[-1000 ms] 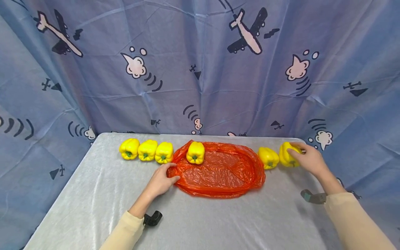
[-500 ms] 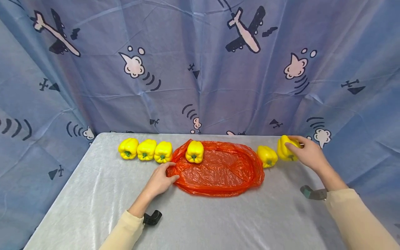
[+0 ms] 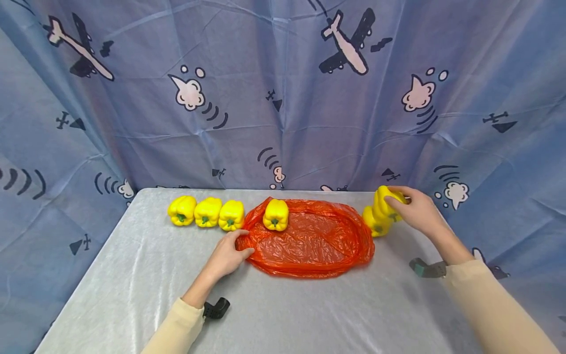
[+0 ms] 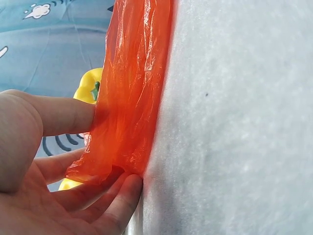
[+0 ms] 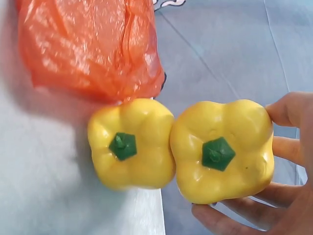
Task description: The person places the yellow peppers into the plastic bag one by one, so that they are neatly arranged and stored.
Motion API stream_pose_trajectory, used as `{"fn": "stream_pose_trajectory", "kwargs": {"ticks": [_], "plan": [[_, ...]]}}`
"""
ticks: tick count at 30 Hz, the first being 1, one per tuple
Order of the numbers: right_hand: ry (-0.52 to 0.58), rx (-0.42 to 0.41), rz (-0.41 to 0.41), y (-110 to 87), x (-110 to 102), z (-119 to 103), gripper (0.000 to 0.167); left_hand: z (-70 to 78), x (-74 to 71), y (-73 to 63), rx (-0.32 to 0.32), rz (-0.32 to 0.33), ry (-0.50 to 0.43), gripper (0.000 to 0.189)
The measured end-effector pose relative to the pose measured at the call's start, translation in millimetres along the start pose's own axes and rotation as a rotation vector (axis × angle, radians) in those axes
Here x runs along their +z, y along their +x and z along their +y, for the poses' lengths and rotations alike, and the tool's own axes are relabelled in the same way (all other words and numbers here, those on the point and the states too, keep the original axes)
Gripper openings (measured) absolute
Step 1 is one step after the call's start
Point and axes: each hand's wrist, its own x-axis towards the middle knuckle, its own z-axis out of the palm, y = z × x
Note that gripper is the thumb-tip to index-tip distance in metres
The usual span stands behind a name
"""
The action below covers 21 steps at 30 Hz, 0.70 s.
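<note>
My left hand (image 3: 226, 256) grips the left end of an open red plastic bag (image 3: 309, 270), with the thin film between thumb and fingers in the left wrist view. A yellow bell pepper (image 3: 276, 215) sits within the bag's mouth at its left. On the far side, my right hand (image 3: 420, 212) holds another yellow bell pepper (image 5: 244, 132) between thumb and fingers, raised off the table. Its green stem faces the right wrist camera. In that view it overlaps the edge of a second pepper (image 5: 112, 166), which stands by the bag's right end.
Left of the bag, three more yellow bell peppers (image 3: 208, 212) stand in a row near the back edge of the white-covered table (image 3: 283, 314). Behind hangs a blue curtain (image 3: 283, 98) printed with airplanes. Dark wrist-worn devices (image 3: 216, 309) show at both wrists.
My right hand has lifted the rightmost pepper off the table and carried it left, over the pepper beside the bag. My left hand stays at the bag's left end.
</note>
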Motion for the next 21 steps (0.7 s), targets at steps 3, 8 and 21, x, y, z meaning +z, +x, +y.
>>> {"fn": "stream_pose_trajectory", "kwargs": {"ticks": [3, 8, 21], "plan": [[0.006, -0.015, -0.002, 1.9, 3, -7, 0.069, -0.7, 0.0, 0.2, 0.0, 0.001, 0.003, 0.048], [0.009, -0.015, -0.014, 4.0, 5, -16, 0.068, -1.0, 0.0, 0.2, 0.016, 0.008, 0.012, 0.046], [0.015, -0.043, -0.055, 8.9, 19, -40, 0.067, -0.2, 0.0, 0.0, 0.006, 0.006, 0.009, 0.047]]}}
